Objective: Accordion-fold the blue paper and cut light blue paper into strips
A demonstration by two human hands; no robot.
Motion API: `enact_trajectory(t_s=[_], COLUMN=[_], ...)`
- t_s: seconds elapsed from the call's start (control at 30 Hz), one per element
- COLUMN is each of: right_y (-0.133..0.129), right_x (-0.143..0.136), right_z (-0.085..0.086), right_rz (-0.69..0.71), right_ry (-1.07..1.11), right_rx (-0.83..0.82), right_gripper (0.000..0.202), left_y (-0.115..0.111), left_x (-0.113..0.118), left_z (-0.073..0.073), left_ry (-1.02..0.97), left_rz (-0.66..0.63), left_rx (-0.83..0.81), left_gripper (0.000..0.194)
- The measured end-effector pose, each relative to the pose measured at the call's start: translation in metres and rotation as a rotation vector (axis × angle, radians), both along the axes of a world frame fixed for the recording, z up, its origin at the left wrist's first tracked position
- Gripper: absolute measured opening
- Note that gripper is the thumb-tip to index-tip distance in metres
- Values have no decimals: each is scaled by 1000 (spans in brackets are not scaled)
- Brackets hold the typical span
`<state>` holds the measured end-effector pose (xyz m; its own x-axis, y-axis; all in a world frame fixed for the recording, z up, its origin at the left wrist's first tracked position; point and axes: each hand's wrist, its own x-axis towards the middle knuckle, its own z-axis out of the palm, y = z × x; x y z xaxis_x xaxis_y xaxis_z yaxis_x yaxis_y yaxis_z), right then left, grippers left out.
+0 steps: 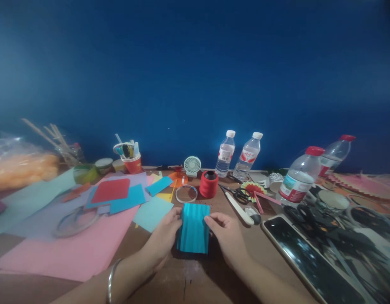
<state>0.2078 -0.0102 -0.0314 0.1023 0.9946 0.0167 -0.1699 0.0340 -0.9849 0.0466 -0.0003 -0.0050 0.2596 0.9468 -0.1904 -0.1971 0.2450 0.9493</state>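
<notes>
A blue sheet of pleated paper (194,230) stands near the front middle of the table, its folds running lengthwise. My left hand (166,234) grips its left edge, with the fingers curled behind it. On the opposite edge, my right hand (226,232) pinches the paper between thumb and fingers. Parts of both hands' fingers are hidden by the paper. Just beyond it are a red thread spool (209,185) and a clear ring (186,194). A light blue sheet (153,214) lies to the left of my left hand.
Pink paper (74,257) and a red card (111,190) cover the left side. A phone (302,253), scissors (241,194) and a white-handled tool (238,207) lie right. Water bottles (226,156) and a small fan (192,165) stand at the back by the blue wall.
</notes>
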Motion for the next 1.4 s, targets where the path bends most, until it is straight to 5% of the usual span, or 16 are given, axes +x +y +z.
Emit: enact_trajectory(t_s=[0.77,0.93,1.13,1.4], right_y=[7,5,-6,-9], right_x=[9,13,11,7], right_z=[-9,5,22,18], right_rz=[-44,-97,177,166], right_ry=[97,67,-171,-297], right_rx=[-24,58,149,153], right_gripper=[24,34,28,15], left_y=[11,11,14,13], left_x=[-17,-16,-15,-14], left_z=[-2,2,11,17], left_ry=[-5,122,333,397], left_rz=[2,-29,-110,-226], left_rx=[-8,74,254,313], left_gripper=[21,19,8,5])
